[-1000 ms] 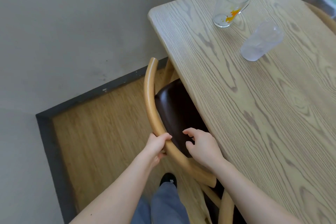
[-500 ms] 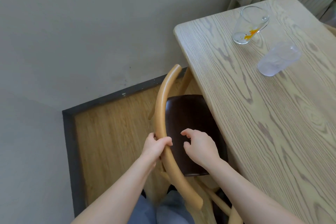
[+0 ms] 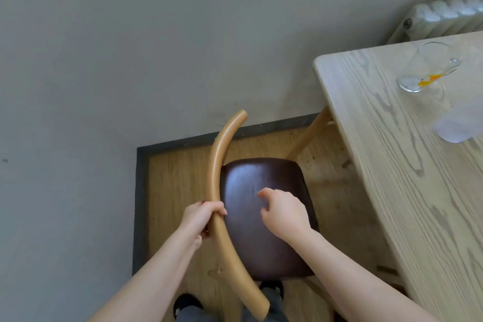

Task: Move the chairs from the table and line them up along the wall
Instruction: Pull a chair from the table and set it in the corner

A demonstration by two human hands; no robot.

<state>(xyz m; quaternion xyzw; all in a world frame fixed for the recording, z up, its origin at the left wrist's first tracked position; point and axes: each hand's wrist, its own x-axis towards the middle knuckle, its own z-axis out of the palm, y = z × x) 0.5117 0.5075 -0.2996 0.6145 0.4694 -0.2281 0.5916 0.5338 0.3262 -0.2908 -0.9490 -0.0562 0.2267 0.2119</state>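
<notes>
A wooden chair point(image 3: 218, 165) with a curved light-wood backrest and a dark brown padded seat point(image 3: 264, 185) stands fully out from under the pale wood table point(image 3: 392, 165). My left hand point(image 3: 201, 217) is wrapped around the middle of the curved backrest. My right hand point(image 3: 283, 210) hovers over the seat with loosely curled fingers and holds nothing. The grey wall point(image 3: 104, 60) with its dark skirting board point(image 3: 139, 191) lies just left of and behind the chair.
Two drinking glasses lie tipped on the table: a clear one with orange residue point(image 3: 424, 69) and a frosted one point(image 3: 460, 125). A white radiator point(image 3: 444, 18) hangs on the far wall. A table leg point(image 3: 309, 136) slants down near the chair. My shoes show at the bottom.
The chair has slid out from under the table toward the wall, its whole seat now showing. My left hand kept its hold on the backrest; my right hand stayed off it.
</notes>
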